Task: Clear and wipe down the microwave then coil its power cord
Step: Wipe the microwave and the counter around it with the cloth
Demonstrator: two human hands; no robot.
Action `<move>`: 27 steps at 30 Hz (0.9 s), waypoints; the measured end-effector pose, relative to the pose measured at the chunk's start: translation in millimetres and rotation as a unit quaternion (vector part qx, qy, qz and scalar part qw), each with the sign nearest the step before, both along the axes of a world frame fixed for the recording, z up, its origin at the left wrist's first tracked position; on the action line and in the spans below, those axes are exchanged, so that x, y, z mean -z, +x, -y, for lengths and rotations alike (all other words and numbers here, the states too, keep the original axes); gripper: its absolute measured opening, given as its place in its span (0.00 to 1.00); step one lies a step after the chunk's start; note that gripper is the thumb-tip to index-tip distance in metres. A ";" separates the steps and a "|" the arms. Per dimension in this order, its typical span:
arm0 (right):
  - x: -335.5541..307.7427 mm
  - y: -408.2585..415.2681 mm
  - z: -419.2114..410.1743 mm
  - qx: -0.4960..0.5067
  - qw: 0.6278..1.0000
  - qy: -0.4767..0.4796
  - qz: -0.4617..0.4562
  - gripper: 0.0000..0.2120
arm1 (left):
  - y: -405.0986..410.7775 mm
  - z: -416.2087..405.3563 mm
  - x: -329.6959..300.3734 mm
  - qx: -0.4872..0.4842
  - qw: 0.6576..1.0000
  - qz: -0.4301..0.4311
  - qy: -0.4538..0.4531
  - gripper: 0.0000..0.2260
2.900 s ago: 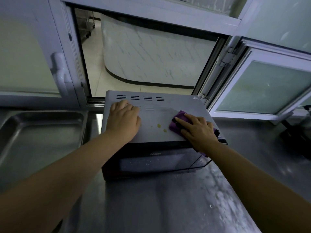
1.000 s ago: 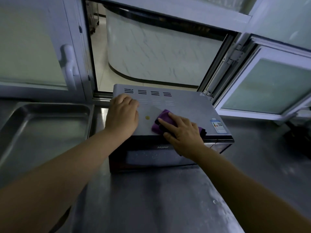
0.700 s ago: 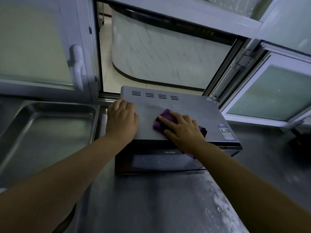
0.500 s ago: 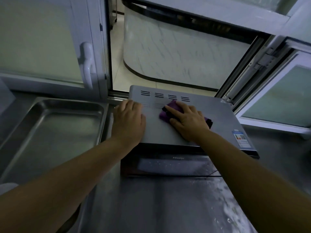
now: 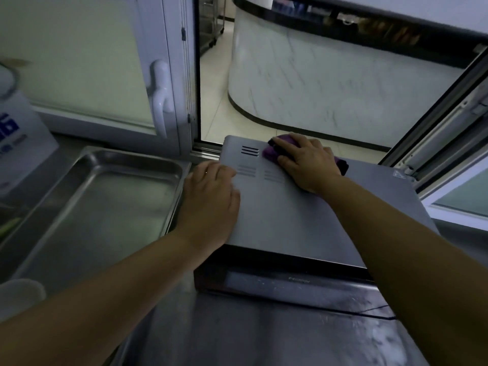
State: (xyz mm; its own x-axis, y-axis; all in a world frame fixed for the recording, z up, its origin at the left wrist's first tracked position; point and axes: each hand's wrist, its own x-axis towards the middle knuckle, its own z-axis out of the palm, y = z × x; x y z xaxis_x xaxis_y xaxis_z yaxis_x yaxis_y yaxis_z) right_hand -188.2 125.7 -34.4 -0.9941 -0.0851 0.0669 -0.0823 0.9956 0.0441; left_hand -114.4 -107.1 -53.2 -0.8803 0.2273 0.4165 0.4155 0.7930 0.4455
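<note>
A grey microwave (image 5: 285, 215) with a dark door stands on the steel counter in front of an open window. My left hand (image 5: 211, 199) lies flat on the left edge of its top, fingers straight. At the back of the top, by the vent slots, my right hand (image 5: 306, 162) presses a purple cloth (image 5: 272, 151) flat against the metal. The top's middle shows no spots. No power cord is in view.
A steel tray (image 5: 87, 207) lies left of the microwave. A white box with blue print (image 5: 18, 138) stands at the far left. The swung-in window sash (image 5: 454, 159) crowds the microwave's right rear corner. The wet steel counter (image 5: 264, 334) stretches in front.
My right hand has pushed the cloth from the front middle of the top to the back by the vents. The yellowish spots seen earlier are gone. The left hand has stayed put.
</note>
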 end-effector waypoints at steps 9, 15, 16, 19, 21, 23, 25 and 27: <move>-0.3 2.8 4.4 0.004 1.000 0.006 0.009 0.23 | -0.1 -1.0 0.1 -0.030 0.999 0.003 -0.018 0.12; 1.5 41.4 12.9 -0.028 1.000 0.002 0.014 0.23 | 4.0 -0.9 -5.9 -0.038 0.999 -0.010 -0.014 0.11; 1.7 49.9 15.2 -0.032 0.999 0.001 0.014 0.23 | 5.1 -0.7 -7.2 -0.041 0.999 -0.011 -0.009 0.11; 1.4 77.3 24.4 -0.043 0.999 -0.002 0.010 0.23 | 8.6 0.4 -9.6 -0.053 0.999 -0.011 -0.001 0.10; 1.1 96.6 31.6 -0.051 0.999 -0.007 0.008 0.24 | 10.9 1.2 -10.8 -0.070 0.997 0.001 0.013 0.11; 0.5 115.7 39.5 -0.059 0.998 -0.010 0.006 0.24 | 13.2 3.3 -12.5 -0.090 0.995 0.020 0.035 0.11; -0.8 133.2 47.0 -0.063 0.998 -0.007 0.004 0.25 | 15.2 7.6 -13.6 -0.102 0.993 0.035 0.045 0.09; -1.0 149.1 55.4 -0.069 0.998 0.000 0.008 0.25 | 17.4 16.0 -12.6 -0.106 0.992 0.050 0.045 0.08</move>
